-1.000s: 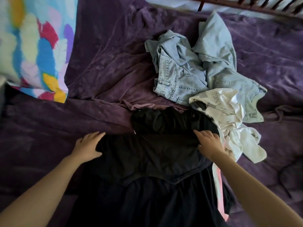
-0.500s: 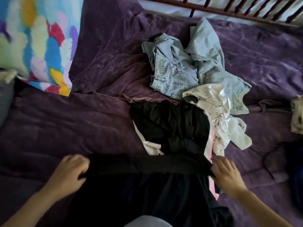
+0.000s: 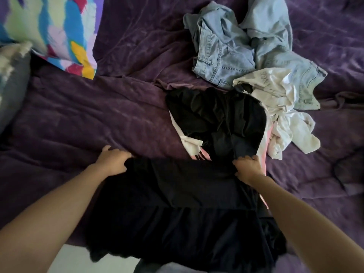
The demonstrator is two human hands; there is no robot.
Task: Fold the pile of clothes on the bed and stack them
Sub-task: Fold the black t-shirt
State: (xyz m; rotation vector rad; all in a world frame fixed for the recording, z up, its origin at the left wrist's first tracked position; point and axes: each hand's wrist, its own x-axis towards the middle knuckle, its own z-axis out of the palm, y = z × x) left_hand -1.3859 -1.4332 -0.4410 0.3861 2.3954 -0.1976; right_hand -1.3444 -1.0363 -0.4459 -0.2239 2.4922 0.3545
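Folding at an early stage: black garment (image 3: 177, 194) on the bed (image 3: 98, 119), its far edge gripped by left hand (image 3: 113, 161) and right hand (image 3: 249, 167); beyond that garment, all unfolded, crumpled black piece (image 3: 216, 119), pink-and-white item (image 3: 190, 144), white printed top (image 3: 275, 99), pale jeans (image 3: 226, 52); no stack visible.

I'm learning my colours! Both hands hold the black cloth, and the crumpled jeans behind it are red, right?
Not quite: the head view shows the jeans are light blue, not red. The rest holds: the left hand and right hand both grip the black cloth, with the jeans crumpled behind it.
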